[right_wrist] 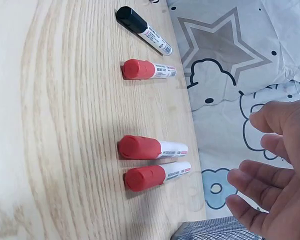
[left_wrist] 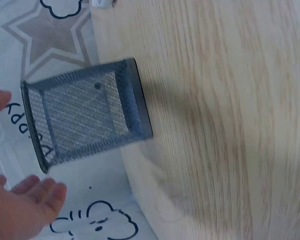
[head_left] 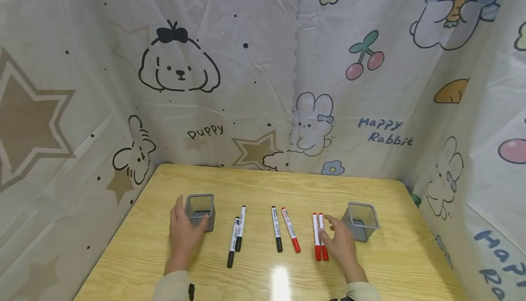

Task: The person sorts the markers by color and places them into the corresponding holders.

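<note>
My left hand [head_left: 185, 236] stands with thumb and fingers spread at the near left side of a grey mesh pen holder [head_left: 210, 221]. In the left wrist view, its fingers are apart from that holder [left_wrist: 85, 112], with nothing between them. My right hand [head_left: 343, 248] hovers with loosely bent fingers between two red-capped markers [head_left: 316, 239] and a second mesh pen holder [head_left: 356, 232]. The right wrist view shows the right hand [right_wrist: 275, 175] holding nothing, above the paired red markers [right_wrist: 145, 147].
Two black-capped markers [head_left: 233, 242] lie side by side near the left holder. Mid-table are another black-capped marker [head_left: 276, 229] and a red-capped marker [head_left: 291, 229]. A printed curtain [head_left: 255, 72] hangs behind and beside the wooden table [head_left: 263, 187].
</note>
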Demonstrator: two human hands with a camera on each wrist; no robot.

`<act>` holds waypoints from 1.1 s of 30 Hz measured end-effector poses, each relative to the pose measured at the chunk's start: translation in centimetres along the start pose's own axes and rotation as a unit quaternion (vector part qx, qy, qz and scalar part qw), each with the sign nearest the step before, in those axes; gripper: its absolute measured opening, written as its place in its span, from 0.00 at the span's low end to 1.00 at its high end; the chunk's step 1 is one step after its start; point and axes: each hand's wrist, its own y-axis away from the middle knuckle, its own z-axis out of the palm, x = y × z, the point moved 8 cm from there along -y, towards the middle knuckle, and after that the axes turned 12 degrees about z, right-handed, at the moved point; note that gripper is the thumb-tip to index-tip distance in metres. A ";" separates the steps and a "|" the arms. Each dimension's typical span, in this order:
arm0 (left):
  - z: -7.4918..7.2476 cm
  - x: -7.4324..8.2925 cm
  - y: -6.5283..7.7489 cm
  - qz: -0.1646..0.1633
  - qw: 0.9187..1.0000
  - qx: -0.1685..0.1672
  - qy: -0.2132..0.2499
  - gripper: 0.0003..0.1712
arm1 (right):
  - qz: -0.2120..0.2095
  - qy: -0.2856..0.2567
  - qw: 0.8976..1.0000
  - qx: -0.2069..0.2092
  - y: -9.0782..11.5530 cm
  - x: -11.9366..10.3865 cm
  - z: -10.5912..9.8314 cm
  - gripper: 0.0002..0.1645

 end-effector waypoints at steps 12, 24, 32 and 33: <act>0.6 -2.5 -0.5 -0.021 0.991 -0.067 0.111 0.58 | 0.035 -0.069 0.996 -0.040 0.2 0.4 1.9 0.27; 1.2 -4.4 -0.6 -0.085 0.965 -0.125 0.213 0.58 | 0.054 -0.088 0.992 -0.071 0.4 0.2 3.8 0.25; 1.3 -4.6 -0.8 -0.096 0.954 -0.141 0.247 0.55 | 0.053 -0.122 0.987 -0.085 0.5 0.0 5.0 0.24; 1.3 -4.7 -0.8 -0.097 0.954 -0.144 0.246 0.55 | 0.054 -0.125 0.987 -0.088 0.5 0.0 5.1 0.23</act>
